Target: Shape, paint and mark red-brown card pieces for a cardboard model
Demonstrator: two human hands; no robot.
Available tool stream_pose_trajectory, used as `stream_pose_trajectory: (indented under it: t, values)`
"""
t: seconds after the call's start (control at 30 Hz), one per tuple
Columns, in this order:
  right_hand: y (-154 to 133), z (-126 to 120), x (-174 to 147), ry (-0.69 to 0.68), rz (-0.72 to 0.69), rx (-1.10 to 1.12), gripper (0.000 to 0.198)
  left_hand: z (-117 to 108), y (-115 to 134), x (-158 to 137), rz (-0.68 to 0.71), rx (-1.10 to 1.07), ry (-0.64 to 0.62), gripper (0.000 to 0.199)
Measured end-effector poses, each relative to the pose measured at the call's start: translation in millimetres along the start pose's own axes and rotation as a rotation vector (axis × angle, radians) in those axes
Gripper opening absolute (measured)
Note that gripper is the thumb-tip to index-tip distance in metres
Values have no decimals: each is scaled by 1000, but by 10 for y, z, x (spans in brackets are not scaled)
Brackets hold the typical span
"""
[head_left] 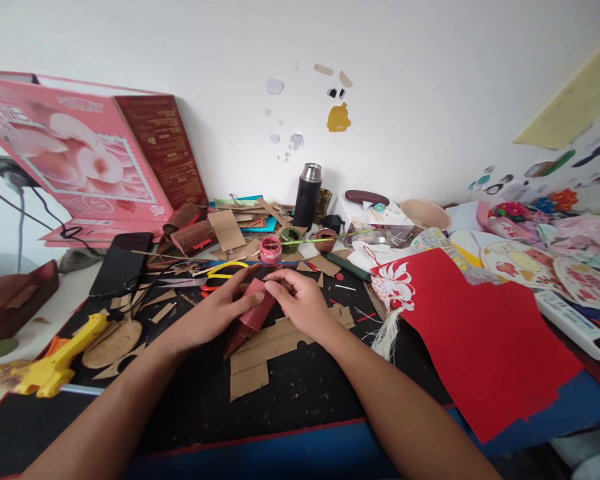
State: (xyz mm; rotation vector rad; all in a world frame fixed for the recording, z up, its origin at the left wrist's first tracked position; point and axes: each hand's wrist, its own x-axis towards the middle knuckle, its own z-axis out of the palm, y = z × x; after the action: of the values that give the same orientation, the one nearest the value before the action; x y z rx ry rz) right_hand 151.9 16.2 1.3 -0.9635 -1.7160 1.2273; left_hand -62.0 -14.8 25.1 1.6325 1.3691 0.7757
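As head camera looks down, dark-red cardboard piece sits tilted between hands over middle of black mat, tapered end near. Left hand half-curled around it, thumb across near face. Right hand has thumb and fingers almost meeting at far edge; cannot tell what, if anything, they pinch. Flattened brown cardboard lies nearer and right. Possible trouble: hard squeeze could crease piece; reaching far could tip open red paint jar just beyond fingertips; left forearm swinging out could knock yellow glue gun.
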Motion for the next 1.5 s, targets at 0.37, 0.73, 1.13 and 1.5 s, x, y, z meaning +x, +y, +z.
stream_pose_trajectory:
  t: [0.37, 0.73, 1.13, 1.5]
  values:
    - [-57, -20, 9, -122, 110, 88, 27, -71, -8, -2, 36, 53, -3, 90]
    - [-18, -20, 56, -11, 237, 301, 40, -428, -33, -72, -75, 167, 144, 78]
    - [-41, 7, 33, 0, 285, 406, 42, -243, 81, -44, -92, 232, 28, 62]
    - [17, 8, 37, -107, 333, 333, 35, -261, 39, -16, -143, 290, 7, 65]
